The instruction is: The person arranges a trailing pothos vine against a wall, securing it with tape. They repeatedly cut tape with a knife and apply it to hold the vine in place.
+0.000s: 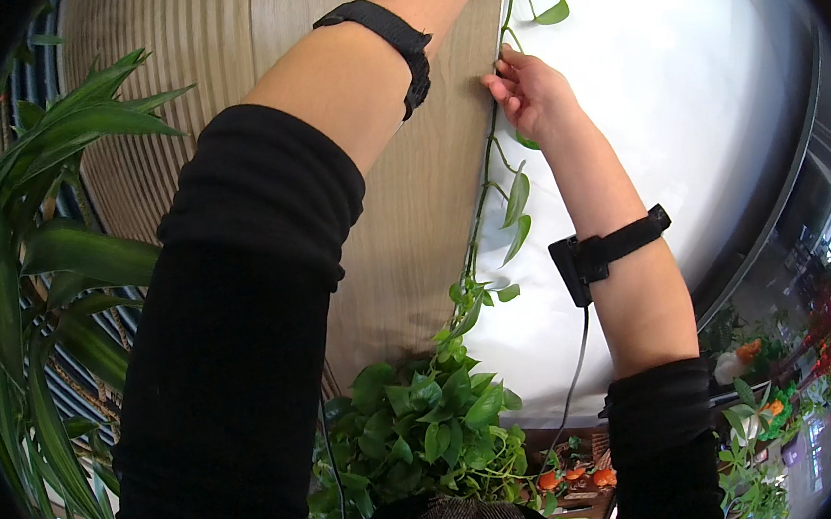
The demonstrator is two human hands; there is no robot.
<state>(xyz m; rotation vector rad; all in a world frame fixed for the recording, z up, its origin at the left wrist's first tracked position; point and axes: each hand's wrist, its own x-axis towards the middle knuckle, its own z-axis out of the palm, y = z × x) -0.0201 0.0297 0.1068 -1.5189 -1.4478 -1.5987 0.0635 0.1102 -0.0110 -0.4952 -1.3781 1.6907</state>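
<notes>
A long trailing pothos vine (pixel 486 185) runs up the seam between a wood-grain panel (pixel 410 207) and a glossy white surface (pixel 639 88). My right hand (pixel 525 91) is at this seam, thumb and index finger pinched on the vine's stem, the other fingers loosely curled. My left forearm, with a black strap, reaches across the panel to the top edge; the left hand lies beyond the picture there. Heart-shaped leaves (pixel 551 12) hang from the upper stem. At its lower end the vine meets a bushy pothos plant (pixel 430 408).
Long-leaved foliage (pixel 85 254) stands at the left beside ribbed panelling (pixel 148 135). A cable (pixel 579 364) hangs from the device strapped to my right forearm. Orange mushroom-like ornaments (pixel 575 475) sit low, near the bushy plant. More plants (pixel 757 452) stand at the lower right.
</notes>
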